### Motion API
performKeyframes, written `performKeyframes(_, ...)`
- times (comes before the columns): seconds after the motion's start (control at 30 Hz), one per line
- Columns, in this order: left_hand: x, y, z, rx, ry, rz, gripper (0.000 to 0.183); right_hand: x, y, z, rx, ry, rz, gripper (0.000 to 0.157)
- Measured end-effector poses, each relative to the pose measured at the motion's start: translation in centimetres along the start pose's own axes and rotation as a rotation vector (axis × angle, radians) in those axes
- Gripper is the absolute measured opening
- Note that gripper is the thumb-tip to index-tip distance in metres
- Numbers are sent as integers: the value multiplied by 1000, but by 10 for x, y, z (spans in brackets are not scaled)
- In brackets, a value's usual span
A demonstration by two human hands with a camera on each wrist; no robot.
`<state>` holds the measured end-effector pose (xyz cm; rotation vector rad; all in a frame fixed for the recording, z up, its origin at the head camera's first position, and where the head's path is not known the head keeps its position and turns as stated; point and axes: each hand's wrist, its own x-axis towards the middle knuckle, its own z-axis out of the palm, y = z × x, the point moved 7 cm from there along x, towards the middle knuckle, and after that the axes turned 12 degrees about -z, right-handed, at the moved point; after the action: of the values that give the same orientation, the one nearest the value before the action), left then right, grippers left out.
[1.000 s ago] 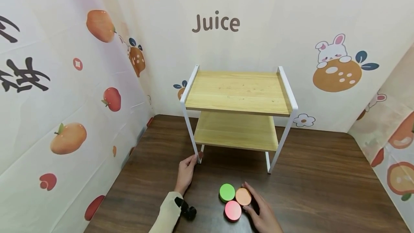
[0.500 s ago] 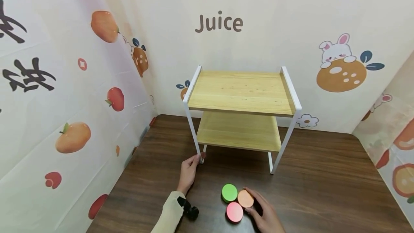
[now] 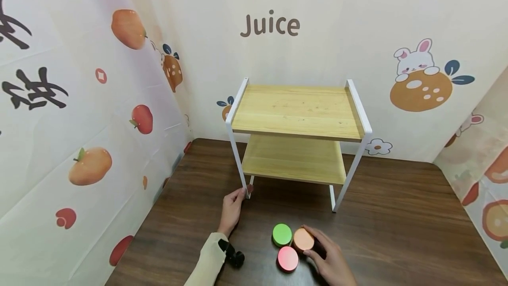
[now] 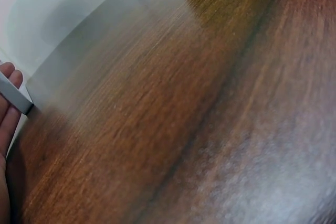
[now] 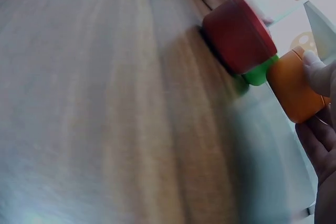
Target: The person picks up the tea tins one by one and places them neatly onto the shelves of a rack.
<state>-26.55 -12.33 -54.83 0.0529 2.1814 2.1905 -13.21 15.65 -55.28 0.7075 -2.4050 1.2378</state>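
Note:
My right hand [image 3: 329,255] grips a small round orange container [image 3: 303,238] between thumb and fingers. In the right wrist view this container [image 5: 294,87] sits tilted in the grasp, its side showing. Just left of it stand a green round container [image 3: 282,235] and a pinkish-red one [image 3: 287,258], both on the table. My left hand [image 3: 231,208] pinches the foot of the left front leg of a white-framed two-tier shelf [image 3: 297,111]. In the left wrist view, fingers [image 4: 9,121] lie behind the white leg [image 4: 16,95].
The brown wooden table [image 3: 397,224] runs back to a printed fabric wall [image 3: 317,47], with further fabric at both sides. Both light-wood tiers of the shelf stand behind the containers; the lower tier [image 3: 293,158] is partly under the upper one.
The orange container in my right hand has shifted slightly up and to the right, away from the green one. My left hand stays at the shelf leg; the head view has shifted slightly.

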Motion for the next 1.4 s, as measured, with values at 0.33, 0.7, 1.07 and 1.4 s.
performKeyframes(0.33,11,-26,-4,-11,45,19,40,21,-19,-14,26,0,-168,61)
performKeyframes(0.7,7,-13,-3,-1,3,13,36,43,-30,-19,-14,27,-311,67)
performKeyframes(1.07,0,0,-2,9,12,10,35,79,-60,-21,29,-41,-441,65)
performKeyframes(1.4,0,0,-3,32,9,-16,37,116,-74,-22,52,-121,-349,59)
